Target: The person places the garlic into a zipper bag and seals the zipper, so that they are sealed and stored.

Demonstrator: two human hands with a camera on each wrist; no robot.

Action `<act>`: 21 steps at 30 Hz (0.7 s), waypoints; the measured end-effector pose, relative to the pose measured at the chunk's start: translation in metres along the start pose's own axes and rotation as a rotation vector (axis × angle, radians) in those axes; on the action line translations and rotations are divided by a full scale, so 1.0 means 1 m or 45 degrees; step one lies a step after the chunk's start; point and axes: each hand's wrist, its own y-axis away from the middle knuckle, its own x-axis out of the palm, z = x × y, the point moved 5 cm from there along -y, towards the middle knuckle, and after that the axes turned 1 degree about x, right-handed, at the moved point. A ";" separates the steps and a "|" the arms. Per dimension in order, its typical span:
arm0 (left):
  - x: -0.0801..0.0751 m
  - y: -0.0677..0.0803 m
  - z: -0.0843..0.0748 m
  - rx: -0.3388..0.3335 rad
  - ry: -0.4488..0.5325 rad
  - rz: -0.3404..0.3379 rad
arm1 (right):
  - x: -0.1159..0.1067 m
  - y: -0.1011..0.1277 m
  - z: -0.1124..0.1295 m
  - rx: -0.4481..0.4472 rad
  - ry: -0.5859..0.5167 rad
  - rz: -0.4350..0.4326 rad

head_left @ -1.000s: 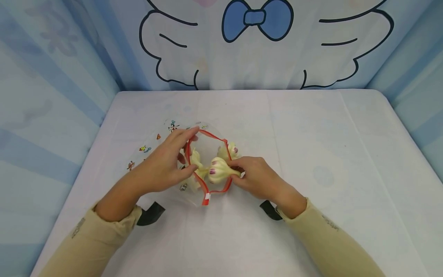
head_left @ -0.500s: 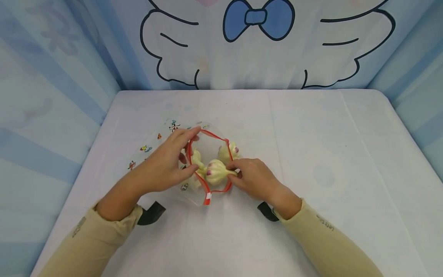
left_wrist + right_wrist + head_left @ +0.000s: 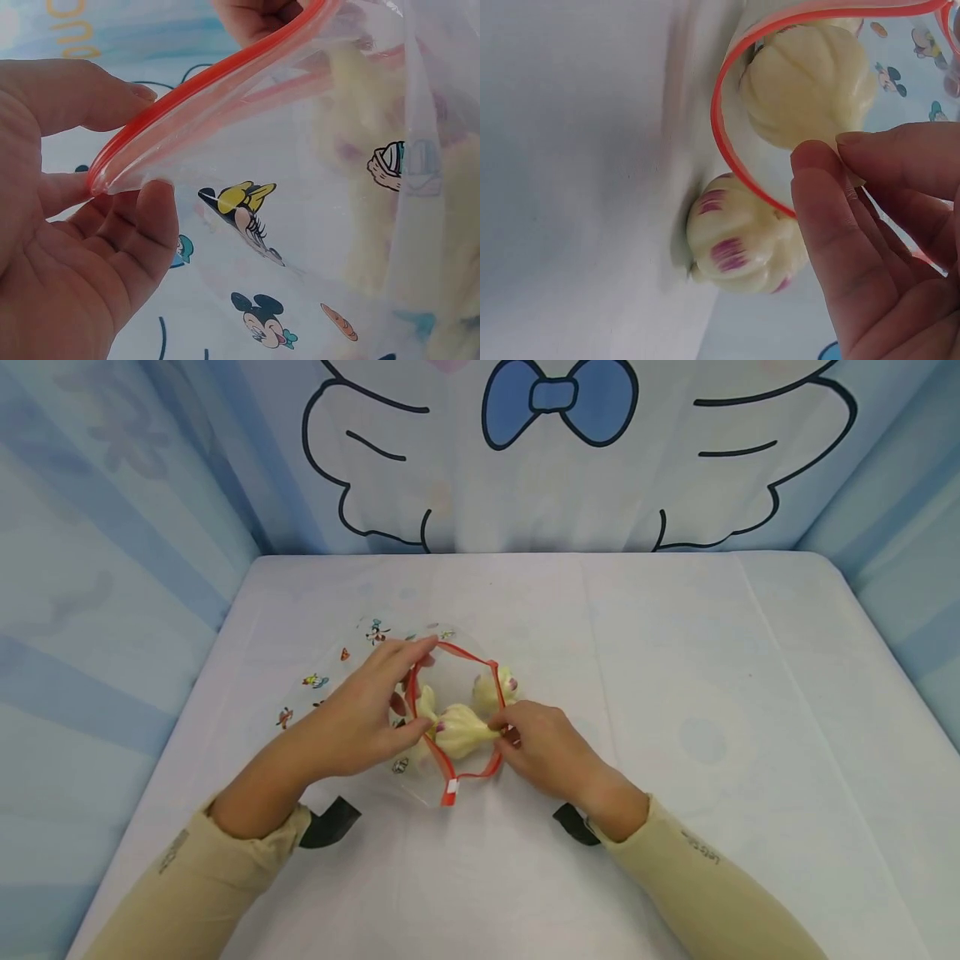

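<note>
A clear zip bag with a red zip edge and small cartoon prints lies with its mouth spread. My left hand holds the mouth's left side; in the left wrist view the red edge runs between thumb and curled fingers. My right hand pinches a pale garlic bulb by its stem, the bulb within the red mouth. Another garlic bulb shows inside the bag, partly hidden by the left hand. A purple-streaked garlic bulb sits outside the red rim, near the right fingers.
A white cloth covers the table. Pale blue curtains hang at both sides and at the back, where a blue bow is printed. Black straps stick out at the sleeve cuffs.
My right hand has moved slightly left with its garlic bulb, which now sits farther into the bag's mouth. The left hand stays nearly still on the bag's edge.
</note>
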 end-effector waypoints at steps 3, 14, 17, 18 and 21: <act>0.001 0.000 -0.001 0.007 0.011 -0.001 | 0.002 -0.001 0.002 0.009 0.017 -0.001; 0.002 0.000 -0.001 0.014 0.013 0.001 | 0.006 -0.005 0.008 0.001 0.047 -0.078; 0.002 0.000 -0.001 0.006 0.005 0.007 | 0.008 -0.006 0.010 0.018 0.048 -0.091; 0.002 0.000 -0.001 0.002 0.003 0.008 | 0.009 -0.006 0.010 0.018 0.051 -0.096; 0.002 -0.001 -0.001 -0.005 0.001 0.010 | 0.010 -0.006 0.011 0.016 0.054 -0.109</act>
